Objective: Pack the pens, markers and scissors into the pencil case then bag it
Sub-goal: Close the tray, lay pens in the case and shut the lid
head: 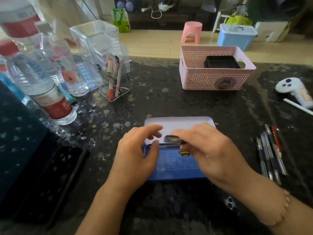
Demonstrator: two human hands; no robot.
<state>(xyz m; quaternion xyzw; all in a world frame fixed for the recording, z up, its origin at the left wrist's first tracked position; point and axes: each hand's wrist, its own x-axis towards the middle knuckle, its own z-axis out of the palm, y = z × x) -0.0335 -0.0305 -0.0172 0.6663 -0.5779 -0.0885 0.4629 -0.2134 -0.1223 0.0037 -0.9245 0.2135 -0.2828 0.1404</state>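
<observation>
Two bare hands meet over an open pencil case point(176, 165) at the near edge of a dark, speckled table point(169, 99). The right hand point(208, 153) pinches a dark, blurred object point(172, 139) between thumb and fingers, holding it above the case; what the object is cannot be told from the blur. The left hand point(137, 156) hovers beside it with fingers loosely curled and parted, its thumb near the case's left rim, gripping nothing. The case lies flat, its pale lid point(179, 123) folded back away from the person and its blue tray toward them, a dark pen-like item lying along the tray's far edge. A beaded bracelet point(286, 200) circles the right wrist.

To the right of the case, well apart from it, a cluster of dark pens point(271, 155) lies on the table, one red-barrelled among them. Farther right rest a white game controller point(294, 90) and a thin white stick point(298, 106). Beyond the case stands a pink latticed basket point(215, 80) holding a black box point(221, 62). At far left, a clear acrylic holder point(111, 77) keeps several red-and-white markers upright, beside water bottles point(42, 85) with red labels. A dark tray-like item point(55, 175) lies at near left. On the floor behind stand a pink stool point(192, 32) and a blue storage bin point(236, 37).
</observation>
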